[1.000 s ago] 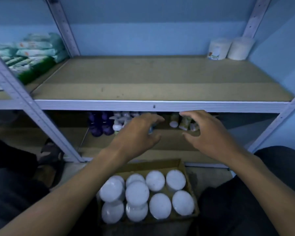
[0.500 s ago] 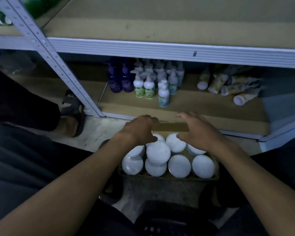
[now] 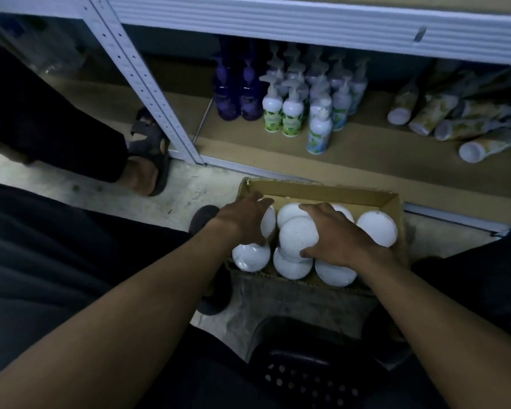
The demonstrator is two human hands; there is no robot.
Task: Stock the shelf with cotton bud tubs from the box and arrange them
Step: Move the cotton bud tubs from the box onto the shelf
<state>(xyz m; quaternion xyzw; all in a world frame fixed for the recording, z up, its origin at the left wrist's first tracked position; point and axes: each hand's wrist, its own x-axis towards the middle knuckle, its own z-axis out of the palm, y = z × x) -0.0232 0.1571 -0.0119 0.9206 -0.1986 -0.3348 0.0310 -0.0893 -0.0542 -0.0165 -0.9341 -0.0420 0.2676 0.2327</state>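
Note:
A cardboard box [image 3: 322,191] sits on the floor in front of the shelving, packed with several white-lidded cotton bud tubs. My left hand [image 3: 242,221] curls over a tub [image 3: 268,222] at the box's left side. My right hand [image 3: 335,234] wraps round a tub [image 3: 297,236] that rides higher than the others in the middle, thumb on its near side and fingers over its far edge. Other tubs [image 3: 376,228] lie around them.
The lower shelf [image 3: 366,160] behind the box holds purple and white pump bottles [image 3: 289,113] and lying tubes [image 3: 431,113]. The upper shelf's white front rail [image 3: 307,25] crosses the top. Another person's sandalled foot [image 3: 149,160] stands left by the upright post. A black stool [image 3: 307,373] is under me.
Both hands dropped from the shelf's edge into the box and closed round tubs. My view tilted down from the upper shelf to the box.

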